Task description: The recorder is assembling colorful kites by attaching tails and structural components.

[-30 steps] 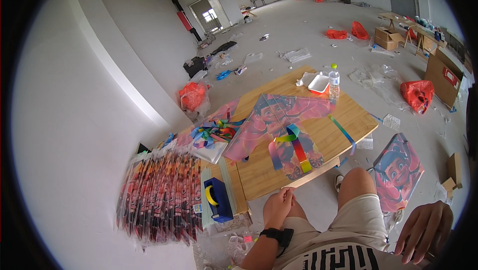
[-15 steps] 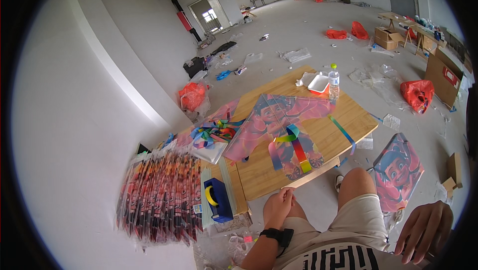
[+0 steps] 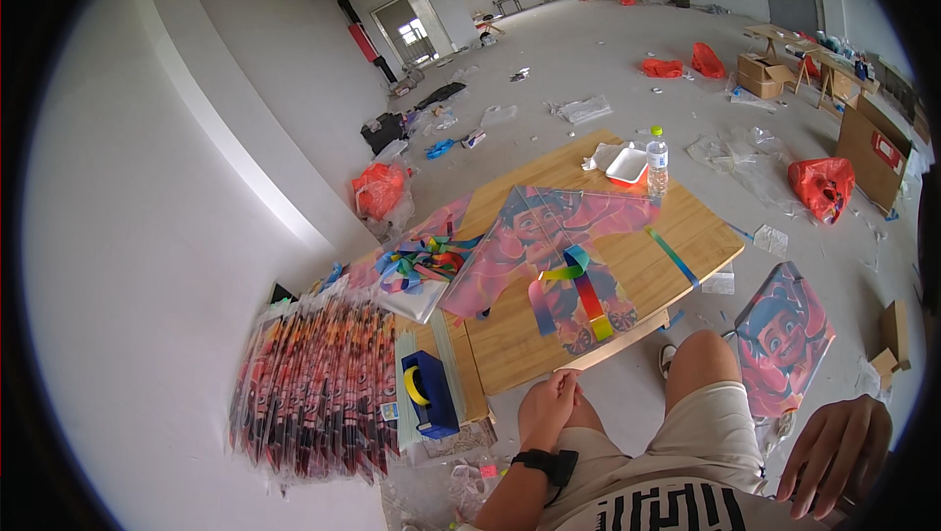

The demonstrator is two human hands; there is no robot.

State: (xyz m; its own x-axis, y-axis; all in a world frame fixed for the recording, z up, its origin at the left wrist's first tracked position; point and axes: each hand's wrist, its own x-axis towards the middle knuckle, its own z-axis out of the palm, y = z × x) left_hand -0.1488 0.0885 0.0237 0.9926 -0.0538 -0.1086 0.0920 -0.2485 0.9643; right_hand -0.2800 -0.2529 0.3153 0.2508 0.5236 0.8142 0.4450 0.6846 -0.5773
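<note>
My left hand [image 3: 555, 402] rests on my left thigh by the near table edge, its fingers curled closed and nothing showing in them. A dark watch is on that wrist. At the lower right my right hand [image 3: 841, 453] hangs open with its fingers apart, touching no object that I can see. In front of me a printed kite [image 3: 534, 237] with a cartoon figure lies across the wooden table [image 3: 500, 355]. A rainbow ribbon [image 3: 588, 298] curls over its lower part. Another ribbon [image 3: 674, 259] crosses the table's right side to its edge.
Left of the table are many bagged kites [image 3: 314, 384], a blue tape dispenser [image 3: 429, 396] and tangled ribbons [image 3: 426, 262]. A water bottle [image 3: 657, 164] and white tray [image 3: 627, 165] stand at the far end. A cartoon-printed panel [image 3: 784, 340] is beside my right knee. Red bags and cartons lie beyond.
The loose end of the ribbon at the table's right edge has shifted slightly and hangs less far down. Both hands have stayed where they were.
</note>
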